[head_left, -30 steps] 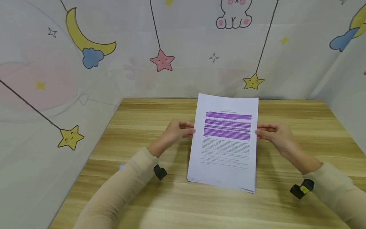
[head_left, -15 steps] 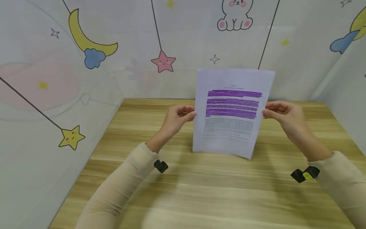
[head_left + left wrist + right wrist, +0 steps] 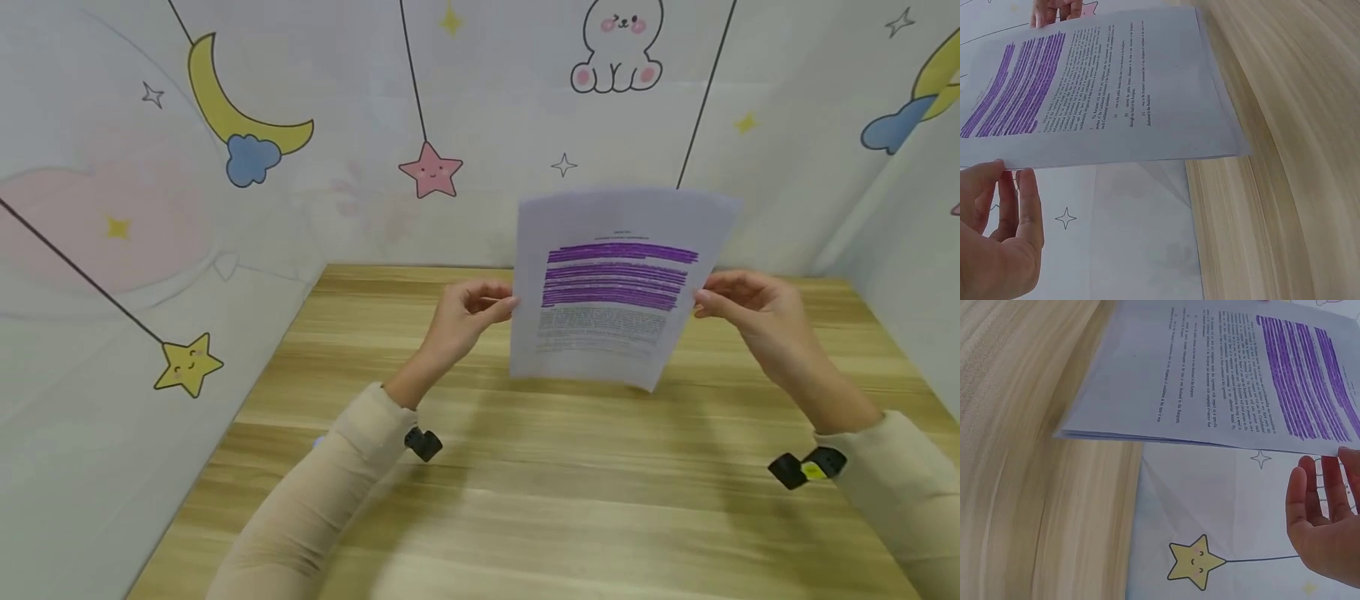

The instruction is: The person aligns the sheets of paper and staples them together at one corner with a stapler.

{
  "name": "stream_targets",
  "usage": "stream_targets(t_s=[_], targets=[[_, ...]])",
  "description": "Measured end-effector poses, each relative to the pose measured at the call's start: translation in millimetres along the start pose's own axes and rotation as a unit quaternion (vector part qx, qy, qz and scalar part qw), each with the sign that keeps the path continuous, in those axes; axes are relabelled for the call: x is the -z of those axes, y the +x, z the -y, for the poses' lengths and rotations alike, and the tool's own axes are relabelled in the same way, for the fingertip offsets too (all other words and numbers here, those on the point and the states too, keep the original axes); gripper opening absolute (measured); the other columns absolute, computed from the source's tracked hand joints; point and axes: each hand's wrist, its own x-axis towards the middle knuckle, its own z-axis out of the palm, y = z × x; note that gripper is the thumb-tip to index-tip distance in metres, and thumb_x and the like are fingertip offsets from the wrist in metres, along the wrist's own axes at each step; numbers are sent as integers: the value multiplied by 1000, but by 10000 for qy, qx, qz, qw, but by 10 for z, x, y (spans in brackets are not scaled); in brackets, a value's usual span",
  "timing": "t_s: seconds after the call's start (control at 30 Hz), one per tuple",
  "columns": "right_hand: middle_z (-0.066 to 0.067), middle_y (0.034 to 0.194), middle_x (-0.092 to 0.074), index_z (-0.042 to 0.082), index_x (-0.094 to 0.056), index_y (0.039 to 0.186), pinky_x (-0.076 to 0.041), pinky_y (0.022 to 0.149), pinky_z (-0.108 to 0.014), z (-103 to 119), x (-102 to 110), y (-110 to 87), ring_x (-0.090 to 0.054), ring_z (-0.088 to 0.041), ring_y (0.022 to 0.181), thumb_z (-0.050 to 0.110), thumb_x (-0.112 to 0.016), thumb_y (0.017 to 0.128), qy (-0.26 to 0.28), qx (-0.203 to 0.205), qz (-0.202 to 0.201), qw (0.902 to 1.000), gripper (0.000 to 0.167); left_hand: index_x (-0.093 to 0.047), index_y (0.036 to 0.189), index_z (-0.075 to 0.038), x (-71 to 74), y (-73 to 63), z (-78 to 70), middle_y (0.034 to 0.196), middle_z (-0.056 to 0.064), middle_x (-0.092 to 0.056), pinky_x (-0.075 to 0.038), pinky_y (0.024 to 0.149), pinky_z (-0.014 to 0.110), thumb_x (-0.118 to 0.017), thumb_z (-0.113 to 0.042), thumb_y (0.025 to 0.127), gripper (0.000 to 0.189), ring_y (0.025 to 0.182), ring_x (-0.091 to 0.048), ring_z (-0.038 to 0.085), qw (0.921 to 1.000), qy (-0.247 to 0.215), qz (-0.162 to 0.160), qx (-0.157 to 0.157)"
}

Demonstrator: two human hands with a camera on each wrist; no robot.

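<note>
A stack of printed paper sheets [image 3: 600, 333] stands nearly upright over the far half of the table in the head view. Purple highlighter lines cover the upper part of its text, and the sheets bow slightly. My left hand [image 3: 468, 317] pinches the left edge between thumb and fingers. On the opposite edge, my right hand [image 3: 765, 321] pinches the sheets the same way. Several layered page edges show along the bottom of the stack [image 3: 1166, 434] in the right wrist view. In the left wrist view the left thumb [image 3: 985, 175] lies at the paper's edge.
The wood-grain table [image 3: 600, 500] extends below and around the paper. Behind it hangs a pale cloth backdrop [image 3: 495, 100] printed with stars, a moon and a white animal. A small blue object [image 3: 318, 442] peeks out beside the left sleeve [image 3: 330, 483].
Both hands have lifted the paper stack from low over the table and tilted it more upright. Over the last half second its top edge has bowed and its lower edge has risen slightly.
</note>
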Motion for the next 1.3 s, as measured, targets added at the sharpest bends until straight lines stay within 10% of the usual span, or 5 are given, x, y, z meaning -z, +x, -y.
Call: stream_targets(t_s=[0.37, 1.3], targets=[[-6, 97, -72, -6, -66, 108, -57, 81, -26, 16, -19, 6, -69, -19, 84, -8, -59, 96, 426, 56, 379, 9984, 14, -67, 110, 7, 25, -36, 45, 109, 17, -68, -58, 85, 36, -66, -2, 95, 17, 91, -65, 45, 9997, -205, 90, 65], [-3, 98, -73, -5, -68, 109, -55, 83, -21, 10, -12, 70, -70, -17, 82, 3, -64, 97, 14, -87, 38, 10000, 16, -70, 106, 7, -16, 68, 27, 99, 12, -70, -60, 80, 38, -70, -4, 93, 18, 82, -69, 19, 9987, -284, -252, -343]])
